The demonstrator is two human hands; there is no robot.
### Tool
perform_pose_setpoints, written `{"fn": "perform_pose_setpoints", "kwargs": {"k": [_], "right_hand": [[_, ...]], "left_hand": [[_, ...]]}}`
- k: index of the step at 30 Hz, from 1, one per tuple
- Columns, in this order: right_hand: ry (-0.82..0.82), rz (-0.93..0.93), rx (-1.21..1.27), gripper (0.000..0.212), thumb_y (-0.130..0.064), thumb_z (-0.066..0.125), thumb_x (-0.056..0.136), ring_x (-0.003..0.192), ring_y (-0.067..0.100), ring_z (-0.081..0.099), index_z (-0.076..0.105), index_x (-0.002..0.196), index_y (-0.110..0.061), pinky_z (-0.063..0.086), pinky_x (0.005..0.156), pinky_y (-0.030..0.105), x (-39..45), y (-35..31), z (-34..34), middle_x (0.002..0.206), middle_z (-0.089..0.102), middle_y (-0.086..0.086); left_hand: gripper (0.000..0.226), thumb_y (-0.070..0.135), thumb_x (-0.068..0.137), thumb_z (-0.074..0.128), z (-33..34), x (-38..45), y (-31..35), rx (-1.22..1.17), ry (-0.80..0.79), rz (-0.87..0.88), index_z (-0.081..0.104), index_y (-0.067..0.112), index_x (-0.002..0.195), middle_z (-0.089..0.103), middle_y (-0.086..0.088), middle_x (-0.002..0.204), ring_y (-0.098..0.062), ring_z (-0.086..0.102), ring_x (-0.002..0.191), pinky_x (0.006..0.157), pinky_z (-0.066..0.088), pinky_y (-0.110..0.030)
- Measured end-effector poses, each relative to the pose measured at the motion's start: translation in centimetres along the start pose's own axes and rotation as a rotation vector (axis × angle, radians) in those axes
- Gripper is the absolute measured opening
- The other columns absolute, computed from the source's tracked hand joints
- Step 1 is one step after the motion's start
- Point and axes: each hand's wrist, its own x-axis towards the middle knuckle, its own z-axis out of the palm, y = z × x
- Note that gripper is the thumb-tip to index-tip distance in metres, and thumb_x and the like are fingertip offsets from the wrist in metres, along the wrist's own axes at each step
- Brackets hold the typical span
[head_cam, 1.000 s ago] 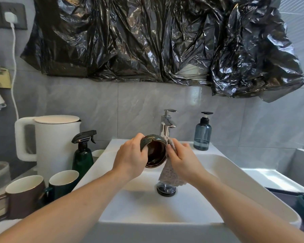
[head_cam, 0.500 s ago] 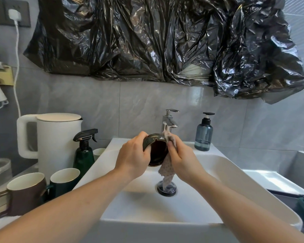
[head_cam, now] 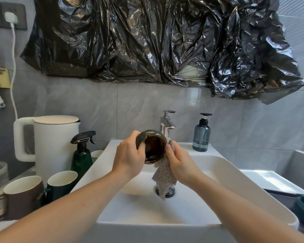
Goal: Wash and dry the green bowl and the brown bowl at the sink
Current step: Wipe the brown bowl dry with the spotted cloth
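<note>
Brown bowl (head_cam: 154, 148) between gripping hands (cloth (head_cam: 165, 174) right)

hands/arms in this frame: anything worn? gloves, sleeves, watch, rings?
Nothing worn that shows. The left hand and right hand are bare, without gloves. Both forearms are uncovered to the bottom edge of the frame, with no sleeve in view. No watch, band or ring is visible.

Both forearms reach forward, bare. The left hand (head_cam: 129, 157) curls its fingers round what it holds up; the right hand (head_cam: 180, 159), just beside it, pinches with bent fingers.
</note>
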Motion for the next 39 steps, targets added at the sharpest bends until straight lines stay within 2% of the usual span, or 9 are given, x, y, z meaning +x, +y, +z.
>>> {"fn": "perform_pose_setpoints", "kwargs": {"k": [7, 11, 14, 17, 23, 27, 32, 36, 39], "right_hand": [[0.048, -0.074, 0.112, 0.016, -0.029, 0.050, 0.109, 0.106, 0.008, 0.067, 0.058, 0.120, -0.036, 0.053, 0.096, 0.029, 0.1, 0.0, 0.1, 0.109, 0.073, -0.010], [0.052, -0.087, 0.028, 0.019, -0.024, 0.051, 0.108, 0.101, 0.007, 0.067, 0.058, 0.122, -0.034, 0.053, 0.090, 0.026, 0.2, 0.3, -0.1, 0.105, 0.073, -0.009], [-0.006, -0.107, -0.072, 0.024, -0.022, 0.050, 0.108, 0.104, 0.010, 0.066, 0.057, 0.126, -0.034, 0.055, 0.095, 0.035, 0.2, 0.6, 0.3, 0.110, 0.072, -0.008], [-0.021, -0.135, -0.093, 0.026, -0.022, 0.050, 0.107, 0.108, 0.011, 0.064, 0.057, 0.129, -0.035, 0.054, 0.097, 0.038, 0.4, 0.8, 0.3, 0.115, 0.070, -0.007], [-0.038, -0.307, -0.259, 0.040, -0.021, 0.049, 0.107, 0.137, -0.003, 0.046, 0.054, 0.147, -0.027, 0.034, 0.114, 0.015, 0.5, -0.1, 1.2, 0.148, 0.050, -0.016], [0.002, -0.174, -0.155, 0.034, -0.024, 0.046, 0.109, 0.124, -0.001, 0.057, 0.057, 0.141, -0.031, 0.043, 0.105, 0.021, 0.3, 0.0, 0.5, 0.133, 0.063, -0.014], [-0.118, 0.003, -0.150, 0.017, -0.033, 0.040, 0.111, 0.104, 0.006, 0.061, 0.056, 0.116, -0.030, 0.043, 0.090, 0.029, -0.2, 0.3, 0.1, 0.111, 0.067, -0.012], [-0.053, -0.141, -0.081, 0.036, -0.023, 0.045, 0.110, 0.125, -0.003, 0.055, 0.049, 0.144, -0.033, 0.042, 0.104, 0.018, -0.1, -0.1, 0.5, 0.133, 0.061, -0.015], [-0.056, -0.173, -0.086, 0.042, -0.033, 0.045, 0.107, 0.132, -0.002, 0.050, 0.045, 0.149, -0.037, 0.040, 0.110, 0.021, 0.0, -0.1, 0.5, 0.142, 0.056, -0.015]], "left_hand": [[0.017, 0.027, 0.108, 0.048, 0.4, 0.0, 0.1, -0.165, -0.128, -0.154, 0.063, 0.028, 0.100, 0.068, 0.005, 0.082, -0.021, 0.065, 0.073, 0.066, 0.060, -0.052], [0.012, 0.037, 0.106, 0.047, 0.7, 0.0, -0.6, 0.051, -0.244, -0.149, 0.055, 0.029, 0.103, 0.070, 0.002, 0.091, -0.028, 0.065, 0.087, 0.079, 0.056, -0.049], [0.006, 0.039, 0.103, 0.047, 0.8, -0.1, -0.6, 0.152, -0.281, -0.080, 0.049, 0.033, 0.104, 0.071, 0.003, 0.094, -0.030, 0.064, 0.088, 0.078, 0.055, -0.048], [0.010, 0.036, 0.103, 0.046, 0.6, -0.1, -0.3, 0.193, -0.265, -0.024, 0.054, 0.030, 0.104, 0.071, -0.003, 0.094, -0.034, 0.063, 0.087, 0.076, 0.055, -0.048], [0.030, 0.030, 0.105, 0.047, 0.5, -0.4, 0.4, 0.351, -0.311, 0.098, 0.058, 0.025, 0.132, 0.074, -0.007, 0.114, -0.037, 0.067, 0.102, 0.082, 0.055, -0.046], [0.012, 0.024, 0.102, 0.051, 0.8, -0.3, 0.7, 0.322, -0.185, 0.045, 0.060, 0.022, 0.110, 0.073, -0.008, 0.099, -0.038, 0.065, 0.092, 0.071, 0.051, -0.044], [0.007, 0.015, 0.099, 0.055, -0.1, 0.2, -0.1, 0.276, -0.068, -0.003, 0.060, 0.019, 0.102, 0.072, -0.010, 0.087, -0.040, 0.062, 0.082, 0.066, 0.048, -0.043], [0.007, 0.016, 0.099, 0.054, 0.2, 0.0, 0.3, 0.282, -0.115, 0.037, 0.059, 0.019, 0.104, 0.072, -0.011, 0.089, -0.040, 0.062, 0.082, 0.066, 0.050, -0.045], [0.008, 0.018, 0.099, 0.054, 0.5, -0.2, 0.6, 0.295, -0.140, 0.040, 0.059, 0.020, 0.105, 0.073, -0.011, 0.093, -0.039, 0.063, 0.085, 0.067, 0.049, -0.043]]}}
